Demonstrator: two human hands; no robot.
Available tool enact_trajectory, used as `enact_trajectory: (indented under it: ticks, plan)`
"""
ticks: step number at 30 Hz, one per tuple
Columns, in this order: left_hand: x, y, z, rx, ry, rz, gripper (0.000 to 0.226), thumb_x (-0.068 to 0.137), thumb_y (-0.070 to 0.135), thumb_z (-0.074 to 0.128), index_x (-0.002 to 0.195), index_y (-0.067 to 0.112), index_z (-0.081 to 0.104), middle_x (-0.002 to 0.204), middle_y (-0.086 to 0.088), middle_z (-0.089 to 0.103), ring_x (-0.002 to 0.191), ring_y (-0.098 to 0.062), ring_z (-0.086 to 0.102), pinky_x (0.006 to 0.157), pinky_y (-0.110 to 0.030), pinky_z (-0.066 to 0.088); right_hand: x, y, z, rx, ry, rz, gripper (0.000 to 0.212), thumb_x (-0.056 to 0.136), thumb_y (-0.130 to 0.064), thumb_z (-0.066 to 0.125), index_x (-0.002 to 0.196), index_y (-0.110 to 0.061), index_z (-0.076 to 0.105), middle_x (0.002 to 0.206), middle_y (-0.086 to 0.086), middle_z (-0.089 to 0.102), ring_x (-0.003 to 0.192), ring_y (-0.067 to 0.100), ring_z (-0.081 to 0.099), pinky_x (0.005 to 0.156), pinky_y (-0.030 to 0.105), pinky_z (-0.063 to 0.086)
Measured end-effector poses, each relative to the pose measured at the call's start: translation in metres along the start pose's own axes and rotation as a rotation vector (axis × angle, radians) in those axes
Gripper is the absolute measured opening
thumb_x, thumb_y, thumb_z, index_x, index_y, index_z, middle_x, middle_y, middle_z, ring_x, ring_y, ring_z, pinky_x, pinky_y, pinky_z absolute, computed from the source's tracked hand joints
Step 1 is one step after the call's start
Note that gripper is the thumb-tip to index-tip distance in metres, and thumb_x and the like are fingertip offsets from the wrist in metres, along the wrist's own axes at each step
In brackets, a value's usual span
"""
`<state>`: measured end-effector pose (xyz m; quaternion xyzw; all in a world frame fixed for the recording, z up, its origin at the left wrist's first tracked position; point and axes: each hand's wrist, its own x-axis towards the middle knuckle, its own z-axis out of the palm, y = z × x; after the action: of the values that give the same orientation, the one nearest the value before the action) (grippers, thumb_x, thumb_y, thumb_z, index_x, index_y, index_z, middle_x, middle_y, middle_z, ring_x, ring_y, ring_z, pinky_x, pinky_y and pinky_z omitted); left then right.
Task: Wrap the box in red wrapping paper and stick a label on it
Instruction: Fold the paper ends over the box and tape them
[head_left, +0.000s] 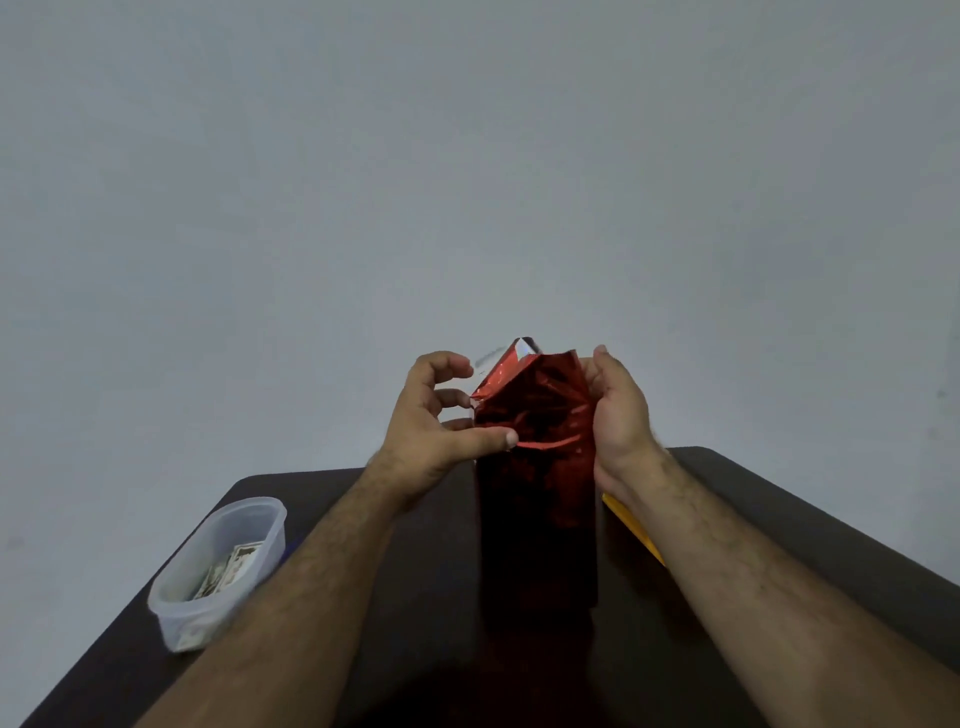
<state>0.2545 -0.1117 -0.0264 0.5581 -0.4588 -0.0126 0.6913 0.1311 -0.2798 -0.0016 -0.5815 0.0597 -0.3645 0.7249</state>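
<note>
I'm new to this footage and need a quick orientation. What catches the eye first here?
A tall box in shiny red wrapping paper stands upright mid-table, its top end unfolded. The left hand pinches the paper's edge while the right hand cups the other side. A clear plastic tub sits on the table's left.

No legible text, brand or no. is to be made out anywhere. Printed slips (228, 571) are seen inside the clear plastic tub (171, 613) at left, but their markings are too small and blurred to be read. Nothing readable is shown on the red wrapping paper (540, 415) either.
</note>
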Motion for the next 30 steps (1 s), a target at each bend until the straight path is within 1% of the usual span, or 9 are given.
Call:
enact_trajectory:
  ticks: [3, 6, 11, 14, 16, 19, 22, 26, 30]
  plan:
    - [0.0, 0.002, -0.003, -0.007, 0.022, -0.002, 0.095, 0.051, 0.02, 0.104, 0.13, 0.027, 0.052, 0.142, 0.001, 0.053, 0.112, -0.026, 0.063, 0.087, -0.055, 0.065, 0.005, 0.009, 0.006, 0.037, -0.002, 0.027, 0.032, 0.102, -0.035, 0.047, 0.102, -0.011, 0.068, 0.092, 0.011, 0.068, 0.086, 0.026, 0.068, 0.076, 0.038, 0.056]
    - [0.001, 0.0, -0.01, 0.0, 0.019, 0.011, 0.097, 0.048, 0.019, 0.103, 0.129, 0.022, 0.05, 0.143, -0.003, 0.052, 0.11, -0.025, 0.062, 0.09, -0.057, 0.062, 0.018, 0.02, 0.008, 0.029, -0.035, 0.083, 0.022, 0.091, -0.029, 0.06, 0.08, -0.015, 0.074, 0.09, 0.012, 0.072, 0.086, 0.032, 0.072, 0.08, 0.045, 0.058]
    - [0.002, 0.004, -0.016, 0.007, -0.027, -0.029, 0.099, 0.049, 0.012, 0.101, 0.131, 0.021, 0.046, 0.136, -0.009, 0.055, 0.101, -0.017, 0.071, 0.088, -0.054, 0.064, 0.034, 0.018, 0.002, -0.051, -0.22, -0.022, 0.025, 0.07, -0.027, 0.074, 0.084, -0.006, 0.078, 0.089, 0.017, 0.071, 0.086, 0.031, 0.069, 0.077, 0.039, 0.055]
    - [0.004, 0.005, -0.018, 0.043, -0.07, -0.049, 0.097, 0.05, 0.013, 0.1, 0.13, 0.023, 0.048, 0.127, -0.017, 0.059, 0.099, -0.023, 0.075, 0.083, -0.05, 0.065, 0.037, 0.017, -0.006, -0.158, -0.307, -0.119, 0.029, 0.07, -0.029, 0.076, 0.085, -0.005, 0.081, 0.09, 0.017, 0.075, 0.085, 0.026, 0.07, 0.078, 0.037, 0.054]
    - [0.005, 0.005, -0.018, 0.044, -0.089, -0.042, 0.084, 0.057, 0.022, 0.097, 0.126, 0.023, 0.05, 0.123, -0.014, 0.06, 0.1, -0.023, 0.072, 0.08, -0.041, 0.061, 0.037, 0.016, -0.011, -0.206, -0.359, -0.134, 0.031, 0.068, -0.035, 0.079, 0.086, -0.01, 0.082, 0.089, 0.013, 0.076, 0.084, 0.022, 0.07, 0.075, 0.032, 0.055]
    - [0.007, 0.007, -0.01, 0.081, -0.028, 0.043, 0.046, 0.083, 0.052, 0.073, 0.109, 0.017, 0.059, 0.115, -0.004, 0.062, 0.108, -0.025, 0.061, 0.089, -0.039, 0.051, 0.036, 0.009, -0.015, -0.231, -0.42, -0.188, 0.015, 0.076, -0.02, 0.082, 0.086, -0.009, 0.08, 0.087, 0.008, 0.076, 0.08, 0.014, 0.071, 0.071, 0.025, 0.054]
    - [0.009, 0.016, -0.005, 0.156, 0.067, 0.104, 0.04, 0.088, 0.057, 0.062, 0.087, 0.017, 0.068, 0.113, 0.0, 0.06, 0.109, -0.015, 0.062, 0.09, -0.031, 0.048, 0.034, -0.001, -0.02, -0.319, -0.507, -0.27, 0.01, 0.085, -0.007, 0.083, 0.089, 0.0, 0.077, 0.084, 0.006, 0.074, 0.079, 0.011, 0.07, 0.073, 0.021, 0.053]
    - [0.009, 0.03, -0.008, 0.358, -0.029, 0.162, 0.033, 0.072, 0.045, 0.086, 0.082, 0.019, 0.07, 0.118, 0.005, 0.063, 0.12, -0.009, 0.062, 0.097, -0.032, 0.043, 0.031, -0.005, -0.022, -0.386, -0.545, -0.224, 0.028, 0.078, -0.022, 0.087, 0.1, -0.007, 0.077, 0.097, 0.014, 0.077, 0.088, 0.02, 0.072, 0.081, 0.027, 0.058]
    - [0.01, 0.041, -0.008, 0.532, -0.125, 0.217, 0.04, 0.062, 0.04, 0.098, 0.088, 0.028, 0.071, 0.121, 0.01, 0.061, 0.128, -0.013, 0.056, 0.096, -0.009, 0.035, 0.03, -0.001, -0.021, -0.495, -0.546, -0.224, 0.051, 0.065, -0.031, 0.096, 0.109, -0.019, 0.074, 0.112, 0.01, 0.075, 0.104, 0.038, 0.073, 0.092, 0.051, 0.061]
